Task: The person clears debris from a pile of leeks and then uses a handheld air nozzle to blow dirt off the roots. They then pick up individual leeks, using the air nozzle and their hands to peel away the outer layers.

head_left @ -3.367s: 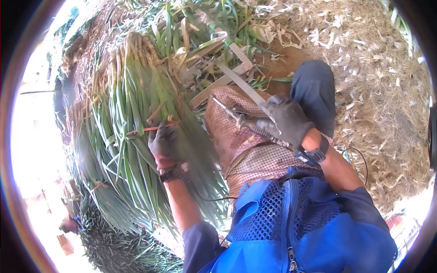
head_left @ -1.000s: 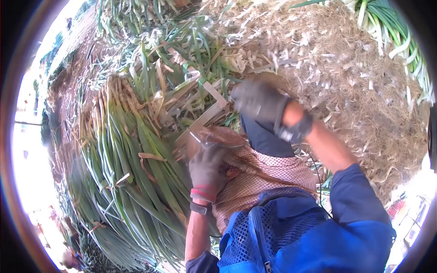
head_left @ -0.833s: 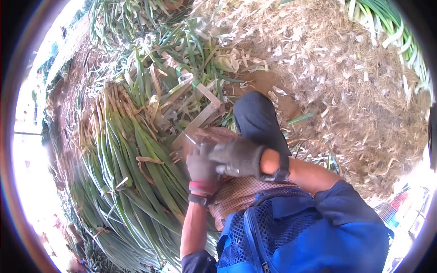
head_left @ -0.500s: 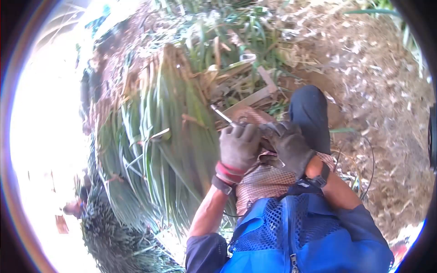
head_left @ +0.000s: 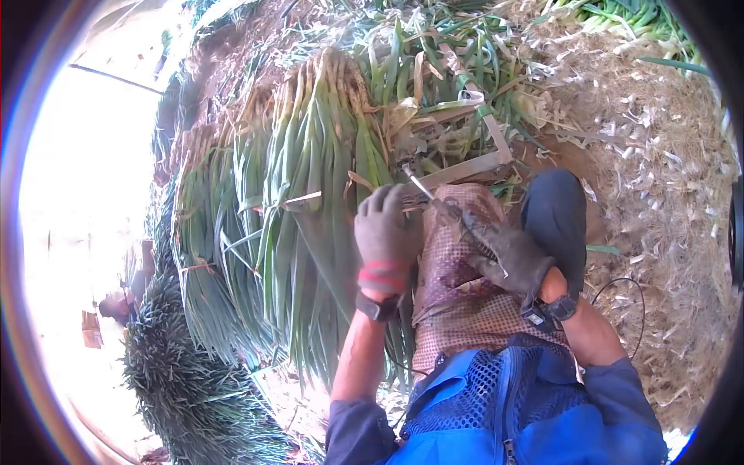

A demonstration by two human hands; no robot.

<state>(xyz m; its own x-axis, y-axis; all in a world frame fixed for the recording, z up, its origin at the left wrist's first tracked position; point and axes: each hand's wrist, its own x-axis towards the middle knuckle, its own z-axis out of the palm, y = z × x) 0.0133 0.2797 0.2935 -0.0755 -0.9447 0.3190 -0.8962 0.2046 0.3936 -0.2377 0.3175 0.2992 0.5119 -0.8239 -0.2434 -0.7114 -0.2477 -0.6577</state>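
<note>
My left hand (head_left: 384,232), in a grey-brown work glove with a red cuff, lies over the right edge of a pile of green onions (head_left: 310,163). Its fingers point forward and are slightly apart, with nothing visible in them. Across my thigh, my right hand (head_left: 508,252), gloved too, is closed around a tool with a slim metal shaft (head_left: 419,183). The shaft points forward and left, past my left fingertips; its grip is mostly hidden by the glove. The onions lie in bundles with their roots away from me. A checked cloth (head_left: 457,302) covers my lap.
Loose peelings and roots (head_left: 651,178) litter the ground on the right. Beyond my knee lies a wooden strip frame (head_left: 465,164) among leaf scraps. More green onions (head_left: 632,17) lie at the far right, and a large heap (head_left: 194,387) at lower left. A thin black cable (head_left: 642,310) loops beside my right arm.
My hands have parted: the left has shifted left onto the onions, while the right has drawn back over my thigh with the tool. The view has also shifted.
</note>
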